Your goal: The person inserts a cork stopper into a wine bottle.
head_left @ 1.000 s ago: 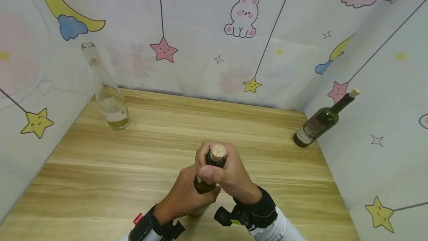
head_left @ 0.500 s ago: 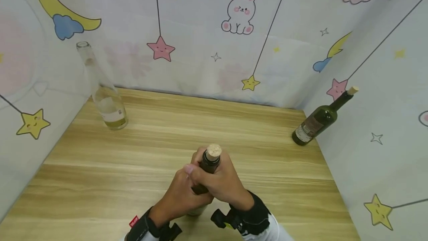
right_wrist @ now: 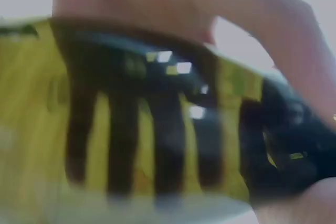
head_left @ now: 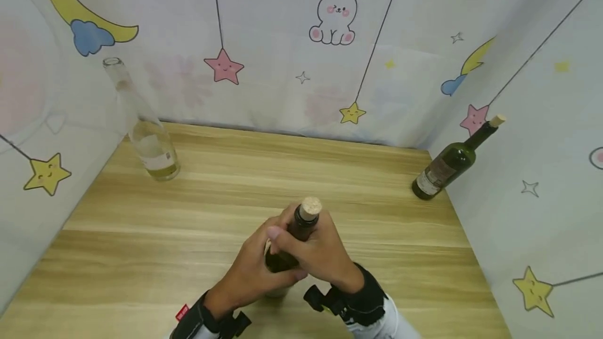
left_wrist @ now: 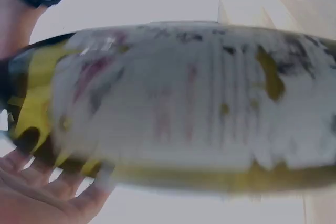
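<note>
the corked bottle point(head_left: 281, 261) was gripped near its top by the right hand point(head_left: 326, 252) and clasped lower down by the left hand point(head_left: 248, 264).

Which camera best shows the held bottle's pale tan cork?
The head view: the pale tan cylindrical cork juts uncovered from the dark green glass bottle. Both wrist views show the bottle but no cork.

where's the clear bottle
In the head view, the clear bottle stands at the back left of the wooden table, near the patterned wall, beyond the left hand.
</note>
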The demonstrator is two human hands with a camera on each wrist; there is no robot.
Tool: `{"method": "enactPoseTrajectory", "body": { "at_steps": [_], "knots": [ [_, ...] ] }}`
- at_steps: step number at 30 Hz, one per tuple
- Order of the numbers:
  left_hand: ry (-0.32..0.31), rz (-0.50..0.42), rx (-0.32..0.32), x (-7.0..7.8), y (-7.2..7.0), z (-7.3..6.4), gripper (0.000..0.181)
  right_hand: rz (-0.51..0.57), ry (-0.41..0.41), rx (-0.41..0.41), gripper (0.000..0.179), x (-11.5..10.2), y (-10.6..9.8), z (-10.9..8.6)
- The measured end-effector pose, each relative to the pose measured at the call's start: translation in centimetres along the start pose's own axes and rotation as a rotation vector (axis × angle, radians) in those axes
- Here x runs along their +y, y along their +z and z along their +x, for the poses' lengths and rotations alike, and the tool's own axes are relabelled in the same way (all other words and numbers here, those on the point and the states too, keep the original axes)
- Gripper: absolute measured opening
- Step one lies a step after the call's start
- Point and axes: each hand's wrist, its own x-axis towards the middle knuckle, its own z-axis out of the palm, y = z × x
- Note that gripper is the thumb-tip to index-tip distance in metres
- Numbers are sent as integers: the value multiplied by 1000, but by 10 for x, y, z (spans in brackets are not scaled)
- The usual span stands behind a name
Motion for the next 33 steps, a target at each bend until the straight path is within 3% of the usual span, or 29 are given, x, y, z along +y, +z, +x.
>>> {"method": "enactPoseTrajectory", "body": {
  "at_steps": [4,7,11,15,18,23,28,33],
  "knots": [
    [-21,47,37,0,-5,-2,84,-40,9,50,17,-15,-36,-9],
    [-25,86,57,1,-9,-3,83,-137,41,152,17,-30,-70,-19],
    [-45,126,80,1,-13,-6,78,-234,108,364,15,-53,-118,-32],
    [-49,148,104,-3,-15,-9,74,-210,142,587,20,-65,-170,-42],
    [-57,171,119,-6,-18,-10,72,-166,149,710,21,-66,-214,-52],
    [-75,197,151,-10,-23,-14,70,-208,237,856,23,-65,-274,-73],
    [-83,188,187,-11,-29,-21,66,-287,356,955,27,-61,-312,-85],
    [-109,181,199,-7,-30,-26,63,-280,417,1033,28,-51,-338,-87]
  ]
}}
